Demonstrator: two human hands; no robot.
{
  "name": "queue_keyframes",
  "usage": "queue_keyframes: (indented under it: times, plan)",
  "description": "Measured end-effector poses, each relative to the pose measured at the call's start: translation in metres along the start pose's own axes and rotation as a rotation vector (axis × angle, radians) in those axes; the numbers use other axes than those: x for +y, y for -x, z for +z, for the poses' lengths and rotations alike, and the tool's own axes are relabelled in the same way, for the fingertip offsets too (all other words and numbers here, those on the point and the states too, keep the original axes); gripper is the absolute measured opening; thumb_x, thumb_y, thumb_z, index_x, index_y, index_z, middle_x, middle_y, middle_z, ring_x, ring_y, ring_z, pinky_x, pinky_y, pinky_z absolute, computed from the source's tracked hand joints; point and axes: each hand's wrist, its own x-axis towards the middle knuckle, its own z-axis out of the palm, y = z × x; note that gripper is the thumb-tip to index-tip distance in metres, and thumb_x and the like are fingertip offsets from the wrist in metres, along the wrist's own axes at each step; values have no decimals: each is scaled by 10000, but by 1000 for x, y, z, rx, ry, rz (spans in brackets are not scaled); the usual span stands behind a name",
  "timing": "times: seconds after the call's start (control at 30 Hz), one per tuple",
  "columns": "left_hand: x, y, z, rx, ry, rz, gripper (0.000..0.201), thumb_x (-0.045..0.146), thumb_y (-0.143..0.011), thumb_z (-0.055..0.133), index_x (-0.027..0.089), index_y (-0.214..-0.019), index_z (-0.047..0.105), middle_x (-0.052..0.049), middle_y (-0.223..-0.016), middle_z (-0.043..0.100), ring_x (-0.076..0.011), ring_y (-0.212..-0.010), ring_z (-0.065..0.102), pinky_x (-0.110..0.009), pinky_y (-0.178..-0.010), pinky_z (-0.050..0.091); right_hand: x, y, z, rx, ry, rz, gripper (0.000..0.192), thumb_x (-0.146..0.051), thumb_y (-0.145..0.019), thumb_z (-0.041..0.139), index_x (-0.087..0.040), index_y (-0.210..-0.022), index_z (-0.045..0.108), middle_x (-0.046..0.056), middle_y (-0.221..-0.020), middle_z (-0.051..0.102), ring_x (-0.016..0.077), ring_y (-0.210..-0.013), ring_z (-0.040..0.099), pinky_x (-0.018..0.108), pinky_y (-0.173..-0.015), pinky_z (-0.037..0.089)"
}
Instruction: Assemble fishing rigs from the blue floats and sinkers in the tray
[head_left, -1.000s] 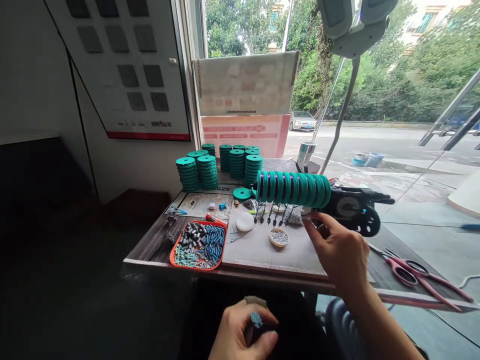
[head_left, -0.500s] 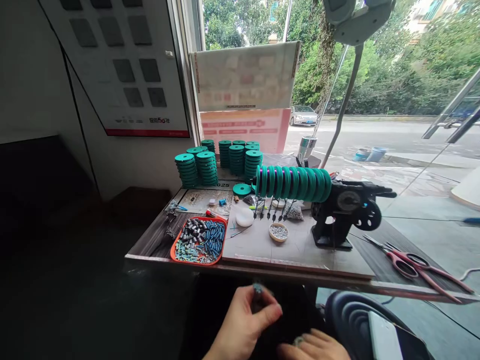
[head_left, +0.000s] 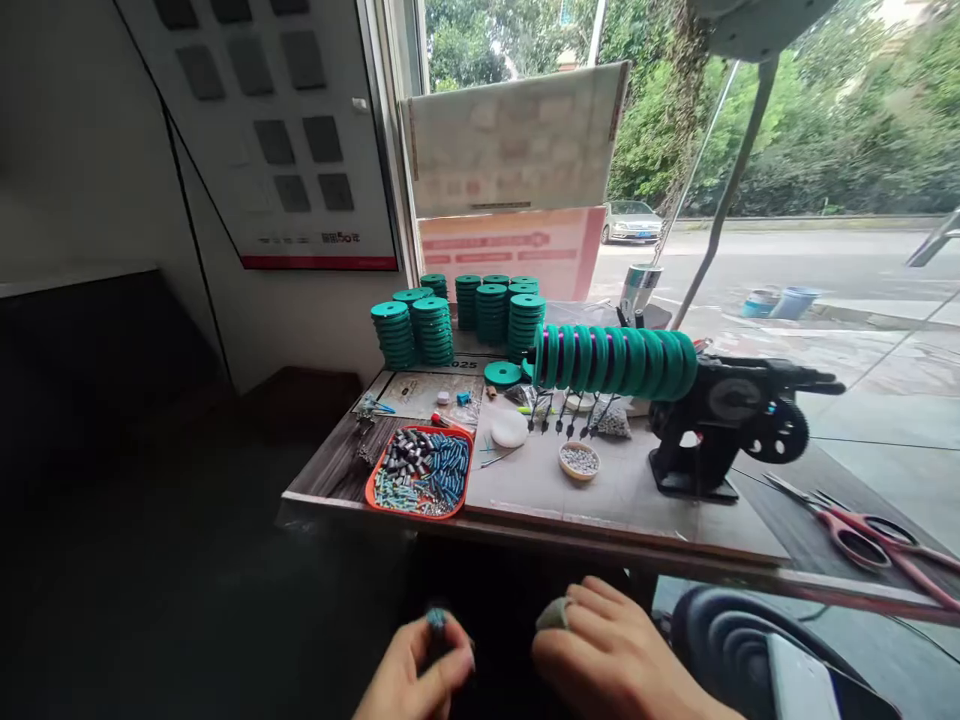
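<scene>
Both hands have dropped low, below the table edge [head_left: 525, 530]; a second ago my right hand [head_left: 615, 660] was up by the black winder [head_left: 720, 420], and now it sits near my lap, fingers loosely curled, a pale cap on one fingertip, holding nothing I can see. My left hand [head_left: 416, 670] pinches a small blue piece [head_left: 436, 618] between thumb and fingertips, just left of the right hand. On the table ahead sit the orange tray [head_left: 375, 492] of blue and grey parts, stacks of green spools [head_left: 457, 320], a small bowl [head_left: 579, 461] and red scissors [head_left: 870, 535]. A dark chair part [head_left: 742, 640] lies beside my right wrist.
</scene>
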Motion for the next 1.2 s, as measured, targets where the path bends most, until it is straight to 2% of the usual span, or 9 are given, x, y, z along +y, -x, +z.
queue_keyframes:
  times: [0.07,0.17,0.33,0.37,0.5,0.7,0.87,1.07,1.2]
  plan:
    - [2,0,-1,51,169,8,295,384,-655,585,151,-813,498,50,-653,472,57,-445,304,-109,-485,240,-2,4,-5,1,-127,179,151,-122,-863,410,-165,-754,504,-10,-600,501,86,-538,459,196,-510,365]
    - [7,3,4,63,338,22,229,267,-694,516,163,-893,476,23,-752,527,31,-502,416,-117,-533,331,-5,6,-10,72,-246,407,62,-165,-854,472,-170,-835,531,-12,-700,570,57,-607,547,124,-560,422]
    - [5,2,16,-19,396,3,167,199,-666,534,150,-792,435,31,-672,516,3,-487,467,-139,-537,369,6,-21,-12,185,17,504,139,-258,-850,486,-185,-780,581,-32,-688,614,62,-587,584,131,-572,426]
    - [3,0,18,-41,396,13,151,192,-665,523,147,-775,429,35,-646,506,17,-442,427,-133,-509,337,11,-31,-13,162,140,530,166,-284,-845,483,-187,-773,596,-24,-694,622,78,-588,589,159,-569,422]
    - [-4,-5,20,-75,429,30,153,178,-640,510,141,-756,418,48,-587,482,57,-358,299,-112,-453,208,37,-78,-12,-206,497,753,216,-316,-835,457,-208,-789,638,21,-658,620,190,-631,608,258,-541,362]
    - [-12,-10,22,-147,427,4,260,299,-656,523,156,-848,421,64,-557,451,71,-356,256,-97,-424,136,66,-121,10,-464,586,785,242,-175,-797,411,-141,-748,646,130,-715,618,263,-696,604,277,-531,322]
    - [-13,-9,19,-177,479,13,336,363,-649,541,188,-884,376,70,-553,446,67,-372,243,-86,-411,134,60,-119,1,-622,574,830,206,-206,-764,451,-191,-712,650,80,-712,624,244,-678,596,264,-502,289]
    - [-12,-3,19,-145,496,9,259,333,-712,477,219,-901,340,75,-563,424,67,-390,223,-71,-409,118,55,-120,-6,-544,664,841,262,-291,-831,407,-214,-854,657,82,-773,629,261,-758,600,281,-515,258]
    - [-9,1,20,-115,453,28,249,385,-727,453,231,-876,327,84,-541,408,70,-367,188,-61,-382,97,57,-115,2,-531,617,792,219,-224,-779,451,-171,-715,654,88,-673,617,229,-635,604,268,-467,231]
